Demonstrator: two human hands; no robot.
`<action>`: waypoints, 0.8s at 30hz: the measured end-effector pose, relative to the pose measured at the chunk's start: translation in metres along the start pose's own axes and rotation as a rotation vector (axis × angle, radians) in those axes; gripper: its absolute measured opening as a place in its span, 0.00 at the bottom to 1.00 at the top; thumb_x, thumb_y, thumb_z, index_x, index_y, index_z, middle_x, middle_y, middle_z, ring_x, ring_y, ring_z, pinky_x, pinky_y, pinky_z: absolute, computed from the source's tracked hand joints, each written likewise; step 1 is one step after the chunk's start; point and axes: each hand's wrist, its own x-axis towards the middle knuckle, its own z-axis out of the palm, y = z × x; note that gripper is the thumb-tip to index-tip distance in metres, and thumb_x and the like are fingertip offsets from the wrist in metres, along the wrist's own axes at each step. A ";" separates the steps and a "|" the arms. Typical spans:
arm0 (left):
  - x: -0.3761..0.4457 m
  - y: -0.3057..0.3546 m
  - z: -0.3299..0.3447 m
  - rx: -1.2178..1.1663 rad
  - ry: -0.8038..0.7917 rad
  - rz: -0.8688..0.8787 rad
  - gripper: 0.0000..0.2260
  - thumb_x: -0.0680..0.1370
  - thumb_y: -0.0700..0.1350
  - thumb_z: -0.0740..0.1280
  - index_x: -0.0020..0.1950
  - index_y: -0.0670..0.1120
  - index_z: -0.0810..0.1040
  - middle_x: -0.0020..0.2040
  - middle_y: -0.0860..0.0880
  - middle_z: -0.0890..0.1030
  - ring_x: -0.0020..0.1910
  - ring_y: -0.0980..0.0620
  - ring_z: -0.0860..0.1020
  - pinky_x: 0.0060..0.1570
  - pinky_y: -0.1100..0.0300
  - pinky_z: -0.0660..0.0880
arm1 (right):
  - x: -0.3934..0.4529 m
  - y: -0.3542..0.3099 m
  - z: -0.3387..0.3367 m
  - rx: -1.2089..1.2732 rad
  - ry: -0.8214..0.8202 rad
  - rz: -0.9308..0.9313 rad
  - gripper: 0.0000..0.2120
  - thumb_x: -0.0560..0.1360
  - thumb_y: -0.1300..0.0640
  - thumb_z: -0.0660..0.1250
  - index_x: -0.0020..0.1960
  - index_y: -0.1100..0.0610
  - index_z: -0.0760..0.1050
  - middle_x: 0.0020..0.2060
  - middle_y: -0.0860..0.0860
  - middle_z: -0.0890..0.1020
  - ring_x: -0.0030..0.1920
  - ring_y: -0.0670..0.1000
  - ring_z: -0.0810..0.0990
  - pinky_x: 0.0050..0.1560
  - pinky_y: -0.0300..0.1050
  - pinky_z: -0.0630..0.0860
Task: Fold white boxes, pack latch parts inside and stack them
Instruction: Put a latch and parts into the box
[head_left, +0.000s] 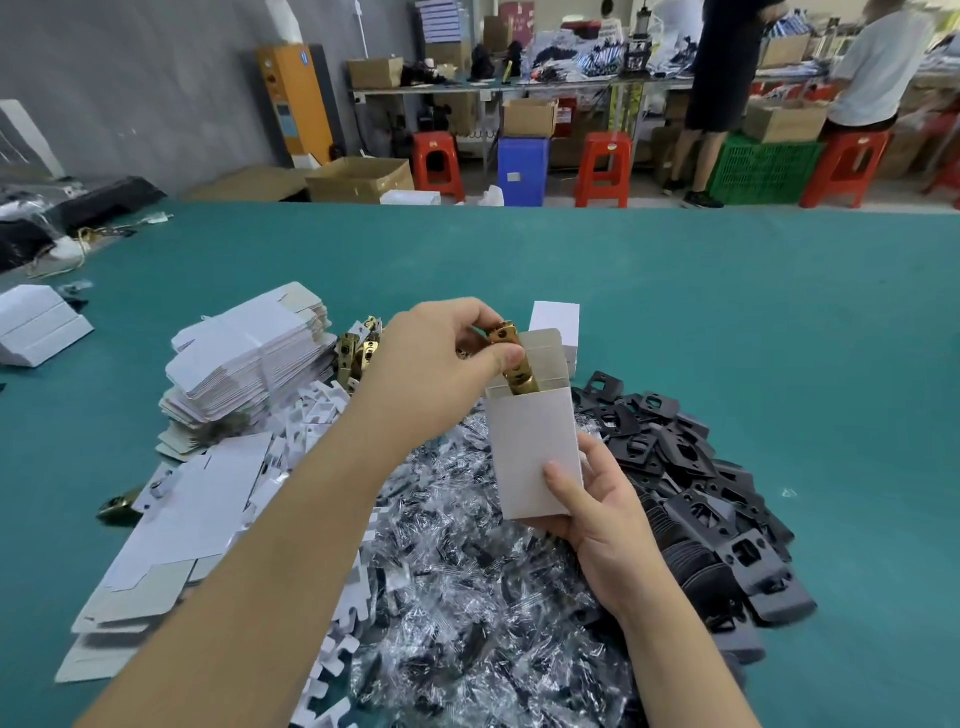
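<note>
1. The latch (514, 364), a brass-coloured metal part, stands half inside the open top of the box (535, 457), held above the surface (727, 312). It is likely heavy for its size, rigid and smooth, so a pinch near its top end suits it.
2. The left hand (441, 353) pinches the latch's upper end between thumb and curled fingers.
3. The box is thin white card, probably light and easy to crush (squeeze it gently). The right hand (587, 509) grips its lower part, thumb across the front, fingers behind.
4. The latch's lower half is hidden inside the box; whether the box bottom is tucked shut cannot be seen.
5. Around lie flat blanks (249, 358), more latches (358, 348), black plates (701, 488), clear bags (467, 571) whose contents are hard to make out, and one closed box (556, 322) behind.
</note>
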 end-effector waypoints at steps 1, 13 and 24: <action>0.000 0.001 0.000 0.022 -0.026 0.008 0.03 0.75 0.50 0.75 0.44 0.54 0.83 0.36 0.58 0.84 0.30 0.63 0.75 0.35 0.63 0.69 | 0.000 0.000 0.000 0.003 -0.007 -0.005 0.22 0.69 0.47 0.78 0.61 0.45 0.80 0.60 0.55 0.83 0.57 0.59 0.85 0.44 0.57 0.84; -0.005 -0.001 0.003 0.122 -0.302 0.094 0.06 0.80 0.50 0.70 0.53 0.62 0.79 0.39 0.56 0.83 0.33 0.59 0.75 0.32 0.67 0.69 | -0.002 -0.001 0.002 -0.020 -0.062 -0.025 0.28 0.68 0.41 0.80 0.66 0.46 0.78 0.61 0.58 0.83 0.55 0.59 0.84 0.45 0.60 0.84; 0.000 -0.018 -0.008 0.117 -0.196 0.029 0.05 0.80 0.46 0.69 0.46 0.54 0.82 0.40 0.57 0.84 0.38 0.56 0.80 0.40 0.60 0.76 | -0.005 0.004 0.004 -0.273 0.058 -0.132 0.20 0.70 0.43 0.76 0.60 0.38 0.79 0.55 0.55 0.81 0.40 0.59 0.86 0.26 0.46 0.80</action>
